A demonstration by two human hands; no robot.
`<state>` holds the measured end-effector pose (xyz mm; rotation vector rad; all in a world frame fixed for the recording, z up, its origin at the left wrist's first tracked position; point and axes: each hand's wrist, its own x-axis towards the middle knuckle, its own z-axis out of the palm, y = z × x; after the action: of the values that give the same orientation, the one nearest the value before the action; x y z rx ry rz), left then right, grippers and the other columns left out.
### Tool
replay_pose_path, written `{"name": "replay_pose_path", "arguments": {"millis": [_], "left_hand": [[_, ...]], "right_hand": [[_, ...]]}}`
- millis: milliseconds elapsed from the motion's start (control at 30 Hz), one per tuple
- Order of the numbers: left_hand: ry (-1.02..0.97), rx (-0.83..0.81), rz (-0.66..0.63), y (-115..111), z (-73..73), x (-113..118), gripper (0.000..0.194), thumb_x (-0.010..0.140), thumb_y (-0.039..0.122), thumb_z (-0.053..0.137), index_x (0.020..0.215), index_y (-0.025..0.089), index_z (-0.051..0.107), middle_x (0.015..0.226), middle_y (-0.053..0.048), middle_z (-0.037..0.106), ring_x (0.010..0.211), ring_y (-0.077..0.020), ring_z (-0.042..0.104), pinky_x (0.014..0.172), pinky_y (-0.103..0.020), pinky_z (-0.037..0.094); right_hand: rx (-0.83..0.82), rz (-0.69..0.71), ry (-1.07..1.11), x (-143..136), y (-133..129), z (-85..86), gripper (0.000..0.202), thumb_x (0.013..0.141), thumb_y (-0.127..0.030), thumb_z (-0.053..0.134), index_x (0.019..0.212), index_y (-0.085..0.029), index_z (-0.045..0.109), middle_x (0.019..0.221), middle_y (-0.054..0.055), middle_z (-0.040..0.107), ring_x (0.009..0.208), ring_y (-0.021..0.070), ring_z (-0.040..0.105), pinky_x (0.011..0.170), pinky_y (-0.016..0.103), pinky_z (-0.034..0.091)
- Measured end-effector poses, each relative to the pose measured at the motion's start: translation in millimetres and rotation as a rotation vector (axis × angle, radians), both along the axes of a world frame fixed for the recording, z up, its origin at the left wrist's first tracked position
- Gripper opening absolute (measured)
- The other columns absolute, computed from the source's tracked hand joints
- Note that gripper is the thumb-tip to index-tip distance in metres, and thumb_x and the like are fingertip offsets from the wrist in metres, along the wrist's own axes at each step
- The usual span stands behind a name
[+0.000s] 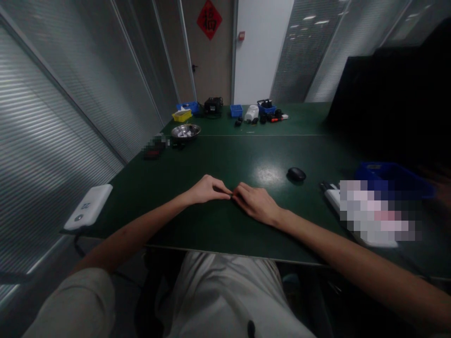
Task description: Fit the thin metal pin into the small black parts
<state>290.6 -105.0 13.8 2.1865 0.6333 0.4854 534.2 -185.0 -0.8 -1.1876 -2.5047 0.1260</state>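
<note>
Just above the green tabletop (211,225), my two hands meet near the middle of the near side. My left hand (207,188) is closed in a pinch, thumb and fingertips pressed together. Close against those fingertips, my right hand (255,202) has its fingers curled together, its side near the table. Something small and dark seems to sit between the two sets of fingertips, too small to name. A black computer mouse (296,174) lies to the right, beyond my right hand and apart from it.
At right stand a blue bin (396,180) and a dark monitor-like shape (380,103). A metal bowl (186,132), a yellow tray (182,115), a small blue basket (236,111) and a black device (213,105) are farther back. A white box (89,206) rests at the left edge.
</note>
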Motion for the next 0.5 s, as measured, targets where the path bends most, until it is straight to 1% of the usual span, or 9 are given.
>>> {"name": "replay_pose_path", "arguments": {"millis": [100,200,267,367,433,500], "left_hand": [[0.002,-0.027,0.012,-2.2,1.4,1.0,0.024,0.086,0.034,0.080,0.106,0.020,0.084,0.098,-0.006,0.079,0.088,-0.0193,0.071,0.078,-0.027,0.050],[0.004,-0.039,0.029,-2.7,-0.2,1.1,0.025,0.086,0.035,0.080,0.106,0.020,0.084,0.096,-0.006,0.079,0.087,-0.0195,0.072,0.077,-0.027,0.050],[-0.009,-0.064,0.028,-1.6,-2.2,0.8,0.025,0.085,0.036,0.081,0.105,0.021,0.084,0.097,-0.006,0.079,0.089,-0.0202,0.072,0.080,-0.028,0.051],[-0.071,-0.108,0.020,1.8,-3.4,0.3,0.023,0.085,0.035,0.082,0.102,0.020,0.084,0.104,-0.008,0.078,0.095,-0.0212,0.071,0.086,-0.031,0.052],[-0.104,-0.091,0.060,4.4,-2.4,0.0,0.021,0.086,0.034,0.080,0.101,0.020,0.084,0.106,-0.008,0.075,0.095,-0.0202,0.070,0.084,-0.030,0.052],[-0.099,-0.052,0.122,6.6,-1.3,0.3,0.022,0.090,0.035,0.076,0.104,0.021,0.083,0.105,-0.008,0.073,0.091,-0.0183,0.068,0.079,-0.029,0.051]], "right_hand": [[-0.019,-0.009,0.033,-0.7,0.4,0.5,0.021,0.112,-0.035,0.039,0.111,-0.021,0.054,0.104,0.007,0.064,0.078,0.0174,0.061,0.063,0.028,0.038],[-0.017,-0.003,0.037,-1.2,1.1,0.8,0.020,0.111,-0.035,0.039,0.110,-0.021,0.053,0.103,0.006,0.064,0.078,0.0177,0.062,0.063,0.029,0.038],[-0.009,-0.004,0.032,-0.9,1.1,1.1,0.019,0.111,-0.034,0.041,0.110,-0.021,0.054,0.102,0.006,0.064,0.078,0.0178,0.061,0.062,0.029,0.037],[-0.001,-0.010,0.021,0.0,0.6,1.8,0.016,0.110,-0.033,0.043,0.109,-0.021,0.055,0.103,0.006,0.064,0.078,0.0175,0.061,0.062,0.029,0.037],[0.003,-0.013,0.008,0.8,0.2,2.4,0.016,0.109,-0.033,0.043,0.108,-0.021,0.055,0.103,0.006,0.064,0.077,0.0174,0.061,0.061,0.029,0.036],[0.008,-0.015,0.001,1.4,0.2,2.9,0.017,0.109,-0.033,0.044,0.108,-0.021,0.055,0.103,0.007,0.064,0.077,0.0175,0.060,0.060,0.028,0.036]]}}
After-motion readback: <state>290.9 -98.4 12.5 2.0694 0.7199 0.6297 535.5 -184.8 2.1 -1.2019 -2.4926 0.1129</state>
